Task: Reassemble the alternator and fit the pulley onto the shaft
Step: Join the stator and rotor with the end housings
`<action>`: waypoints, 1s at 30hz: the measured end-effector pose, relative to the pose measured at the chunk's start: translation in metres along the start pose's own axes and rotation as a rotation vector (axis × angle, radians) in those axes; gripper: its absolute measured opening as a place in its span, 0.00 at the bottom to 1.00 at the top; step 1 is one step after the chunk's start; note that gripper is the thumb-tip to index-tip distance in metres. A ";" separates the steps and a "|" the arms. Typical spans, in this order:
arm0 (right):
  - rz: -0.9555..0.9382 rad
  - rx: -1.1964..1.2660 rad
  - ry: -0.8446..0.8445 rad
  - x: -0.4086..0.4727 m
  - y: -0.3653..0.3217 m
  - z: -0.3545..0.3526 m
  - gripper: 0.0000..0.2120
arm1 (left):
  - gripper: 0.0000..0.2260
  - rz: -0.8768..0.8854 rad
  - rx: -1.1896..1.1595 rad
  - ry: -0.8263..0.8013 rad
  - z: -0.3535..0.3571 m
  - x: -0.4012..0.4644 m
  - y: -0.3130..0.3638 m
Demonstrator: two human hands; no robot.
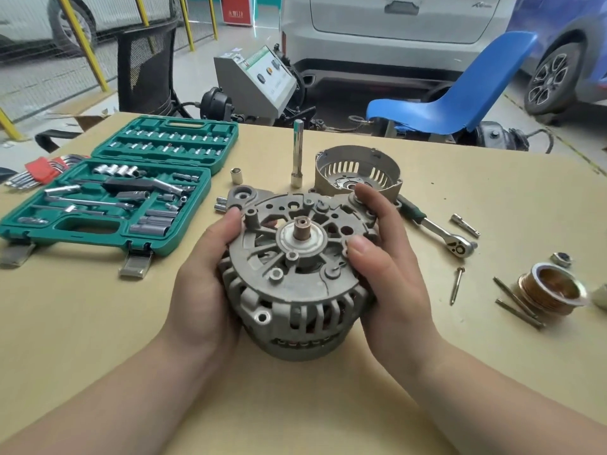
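Note:
The grey alternator body (295, 284) is held above the table, its copper slip-ring shaft end (301, 228) facing up at me. My left hand (205, 290) grips its left side, thumb on the rim. My right hand (384, 274) grips the right side, thumb on the face and fingers over the top edge. The other housing half (356, 169) lies open behind it. The gold pulley (551, 289) lies at the far right, with a nut (561, 259) just behind it. Long bolts (517, 302) lie beside the pulley and another one (457, 285) nearer the middle.
An open green socket set (108, 198) fills the left of the table, red hex keys (42, 170) beyond it. A tall socket extension (298, 152) stands upright behind the alternator. A ratchet (440, 229) and small sockets (236, 175) lie around. A blue chair (460, 93) stands past the table.

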State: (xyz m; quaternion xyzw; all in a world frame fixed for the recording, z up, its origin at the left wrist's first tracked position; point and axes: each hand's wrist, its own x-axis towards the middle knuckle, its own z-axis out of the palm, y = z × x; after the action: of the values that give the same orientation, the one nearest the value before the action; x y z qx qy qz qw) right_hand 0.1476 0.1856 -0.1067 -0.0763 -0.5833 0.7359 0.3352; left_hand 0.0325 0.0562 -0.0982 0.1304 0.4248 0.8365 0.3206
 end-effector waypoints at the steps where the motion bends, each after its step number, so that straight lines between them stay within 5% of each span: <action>1: 0.002 0.007 0.011 0.001 0.000 -0.001 0.30 | 0.19 0.008 0.010 -0.029 0.000 0.001 -0.002; 22: 0.001 0.006 0.010 0.004 0.009 -0.005 0.30 | 0.21 0.022 -0.034 -0.018 -0.003 -0.002 -0.003; 30: -0.017 -0.008 -0.016 0.002 0.013 -0.008 0.30 | 0.19 0.188 -0.031 -0.035 -0.007 -0.001 -0.008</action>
State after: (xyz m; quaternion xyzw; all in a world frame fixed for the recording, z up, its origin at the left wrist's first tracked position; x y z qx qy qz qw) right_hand 0.1450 0.1924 -0.1202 -0.0669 -0.5894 0.7313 0.3366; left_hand 0.0330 0.0547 -0.1093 0.1792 0.3921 0.8670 0.2500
